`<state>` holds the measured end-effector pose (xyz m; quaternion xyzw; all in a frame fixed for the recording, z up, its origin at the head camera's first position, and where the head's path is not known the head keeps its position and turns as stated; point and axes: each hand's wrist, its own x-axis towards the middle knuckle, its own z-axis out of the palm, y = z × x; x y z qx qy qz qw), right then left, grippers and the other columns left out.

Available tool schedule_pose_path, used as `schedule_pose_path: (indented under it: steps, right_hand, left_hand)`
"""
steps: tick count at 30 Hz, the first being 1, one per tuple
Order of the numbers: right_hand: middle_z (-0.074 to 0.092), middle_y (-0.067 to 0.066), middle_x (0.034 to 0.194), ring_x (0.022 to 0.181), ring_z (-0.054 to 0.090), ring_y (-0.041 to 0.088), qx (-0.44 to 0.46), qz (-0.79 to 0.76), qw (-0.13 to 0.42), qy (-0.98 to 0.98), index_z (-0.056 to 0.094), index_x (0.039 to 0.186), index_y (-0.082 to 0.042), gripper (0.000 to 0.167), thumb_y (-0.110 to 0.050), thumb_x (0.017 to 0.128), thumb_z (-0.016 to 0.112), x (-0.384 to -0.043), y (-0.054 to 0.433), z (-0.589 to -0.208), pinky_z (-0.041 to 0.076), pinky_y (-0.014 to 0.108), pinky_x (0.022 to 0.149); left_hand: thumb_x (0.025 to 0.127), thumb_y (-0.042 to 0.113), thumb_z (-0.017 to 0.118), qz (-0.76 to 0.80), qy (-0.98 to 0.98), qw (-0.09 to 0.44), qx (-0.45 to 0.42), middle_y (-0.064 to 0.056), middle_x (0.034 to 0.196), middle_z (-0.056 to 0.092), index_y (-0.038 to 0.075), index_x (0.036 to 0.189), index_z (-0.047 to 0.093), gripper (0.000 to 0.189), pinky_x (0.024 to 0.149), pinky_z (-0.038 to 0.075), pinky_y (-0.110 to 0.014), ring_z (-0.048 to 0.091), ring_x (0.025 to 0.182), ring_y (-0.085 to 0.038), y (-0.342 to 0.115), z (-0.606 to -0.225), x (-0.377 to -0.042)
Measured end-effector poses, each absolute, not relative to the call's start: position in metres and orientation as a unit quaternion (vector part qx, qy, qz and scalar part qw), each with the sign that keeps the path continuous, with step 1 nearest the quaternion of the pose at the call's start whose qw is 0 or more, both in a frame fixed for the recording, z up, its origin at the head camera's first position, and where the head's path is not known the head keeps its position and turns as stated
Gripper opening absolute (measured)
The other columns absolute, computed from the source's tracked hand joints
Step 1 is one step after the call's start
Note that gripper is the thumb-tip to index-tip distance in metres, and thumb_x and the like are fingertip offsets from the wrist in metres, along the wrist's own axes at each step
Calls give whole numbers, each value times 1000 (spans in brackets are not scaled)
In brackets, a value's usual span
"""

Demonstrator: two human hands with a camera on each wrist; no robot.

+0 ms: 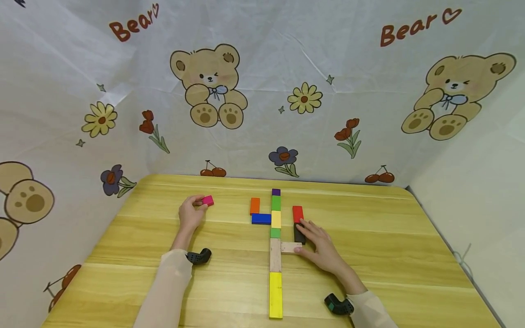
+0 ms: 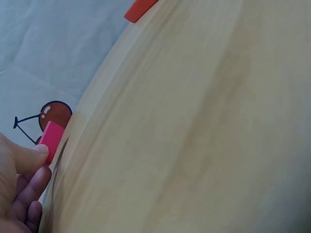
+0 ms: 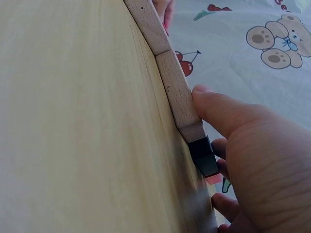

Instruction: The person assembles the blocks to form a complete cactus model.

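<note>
My left hand point(image 1: 192, 214) pinches a small pink block point(image 1: 208, 200) between thumb and fingers at the left of the table; the left wrist view shows the thumb on the pink block point(image 2: 52, 138). My right hand point(image 1: 321, 248) rests with fingertips on a black block point(image 1: 300, 233) and the thumb at the end of a short plain wooden block point(image 1: 291, 247). Beyond the black block lies a red block point(image 1: 297, 213), end to end with it. In the right wrist view, the thumb touches the plain wooden block point(image 3: 179, 92), and the other fingers are beside the black block point(image 3: 204, 158).
A column of blocks runs along the middle: purple point(image 1: 276, 192), green point(image 1: 276, 203), pale yellow point(image 1: 276, 219), smaller green point(image 1: 275, 233), plain wood point(image 1: 275, 255) and long yellow point(image 1: 275, 295). Left of it, a blue block point(image 1: 261, 219) touches it, with an orange block point(image 1: 255, 206) behind.
</note>
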<state>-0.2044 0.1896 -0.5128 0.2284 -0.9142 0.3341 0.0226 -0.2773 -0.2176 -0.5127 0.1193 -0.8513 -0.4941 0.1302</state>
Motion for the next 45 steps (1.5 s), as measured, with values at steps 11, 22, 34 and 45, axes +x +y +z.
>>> schedule_pose_path:
  steps: [11, 22, 34, 45]
  right_hand:
    - [37, 13, 156, 144, 26, 45, 236, 333, 31, -912, 49, 145, -10, 66, -33, 87, 72, -204, 191, -510, 15, 70, 111]
    - [37, 13, 156, 145, 26, 45, 238, 333, 29, -912, 49, 145, -9, 66, -33, 87, 72, -205, 191, -511, 16, 69, 112]
    - [38, 15, 155, 144, 27, 46, 244, 334, 29, -910, 49, 144, -8, 65, -31, 87, 72, -204, 190, -509, 16, 69, 112]
    - [38, 15, 155, 144, 27, 46, 242, 339, 29, -909, 50, 144, -8, 65, -30, 87, 72, -204, 190, -507, 15, 69, 112]
  left_hand:
    - [91, 2, 66, -556, -809, 137, 131, -23, 113, 66, -1, 123, 66, 32, 77, 48, -21, 62, 101, -30, -202, -495, -301]
    - [90, 2, 67, -555, -819, 114, 88, -20, 109, 67, 2, 120, 68, 31, 73, 49, -26, 61, 96, -30, -149, -480, -324]
    - [89, -2, 66, -526, -845, 82, 55, -19, 111, 66, 1, 120, 68, 31, 89, 54, -40, 62, 101, -33, -116, -485, -334]
    - [87, -4, 67, -490, -867, 88, 31, -17, 112, 66, 0, 117, 69, 30, 86, 53, -40, 62, 99, -31, -108, -492, -337]
